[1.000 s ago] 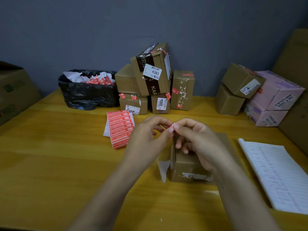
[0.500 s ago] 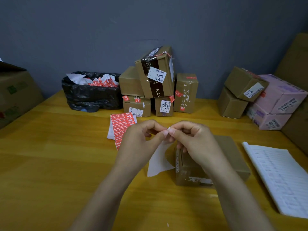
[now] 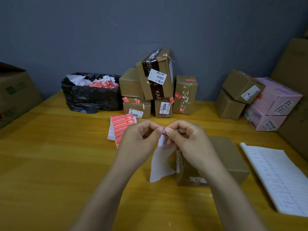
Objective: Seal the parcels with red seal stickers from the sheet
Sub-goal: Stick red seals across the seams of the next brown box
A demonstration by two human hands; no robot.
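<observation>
- Fingertips (image 3: 160,130) of both hands are pinched together on the top end of a white paper strip (image 3: 160,164). The strip hangs down, curling, between the wrists. I cannot tell whether a red sticker is on it.
- Far left, a big cardboard carton (image 3: 15,90) sits at the edge of the wooden table (image 3: 50,164).
- Next along, against the grey wall, a black bin bag (image 3: 90,99) holds crumpled white and red paper scraps.
- Just behind the left hand (image 3: 140,140), the sheet of red seal stickers (image 3: 120,125) lies flat on the table, its near corner hidden by that hand.
- Behind the sheet, a pile of brown parcels (image 3: 155,84) leans on the wall. Several carry red seals and white labels, and the top one is tilted.
- Over a brown parcel (image 3: 233,160) standing on the table near the person is the right hand (image 3: 190,142).
- Farther right, two brown boxes (image 3: 236,97) and two pink boxes (image 3: 275,104) are stacked by the wall.
- At the right edge, an open lined notebook (image 3: 280,180) lies beside the near parcel.
</observation>
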